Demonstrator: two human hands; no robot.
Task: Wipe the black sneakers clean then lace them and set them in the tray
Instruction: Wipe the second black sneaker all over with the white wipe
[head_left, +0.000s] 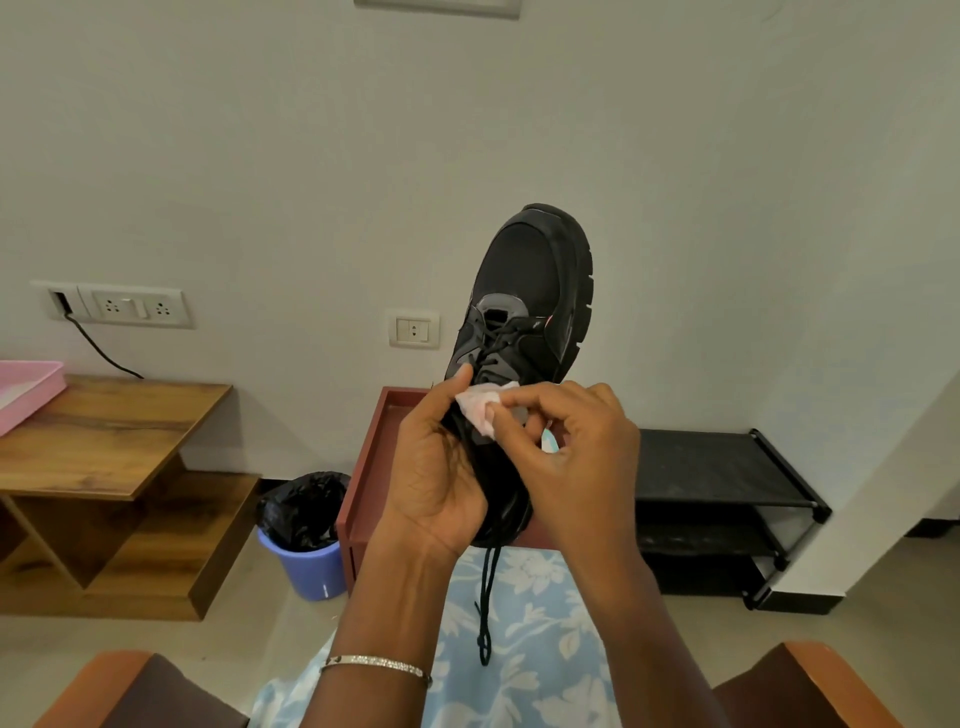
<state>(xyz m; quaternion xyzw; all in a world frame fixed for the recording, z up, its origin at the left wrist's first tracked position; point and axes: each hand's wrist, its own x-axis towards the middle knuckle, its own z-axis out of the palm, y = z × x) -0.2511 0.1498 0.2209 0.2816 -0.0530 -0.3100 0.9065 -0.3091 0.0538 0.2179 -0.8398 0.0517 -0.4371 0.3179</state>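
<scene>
A room in a home, seemingly near an entrance. A black shoe rack (727, 467), wooden side table (104, 436) and lined waste bin (306, 535) stand along a wall with switch plates (414, 329).

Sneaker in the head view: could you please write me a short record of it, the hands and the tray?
sneaker: black, held up, toe pointing away
left hand: holds the sneaker from below near the heel
right hand: pinches a white wipe against the sneaker's lacing
lace: partly threaded, one end hanging loose
pink tray: on the wooden table at left, partly in view
</scene>
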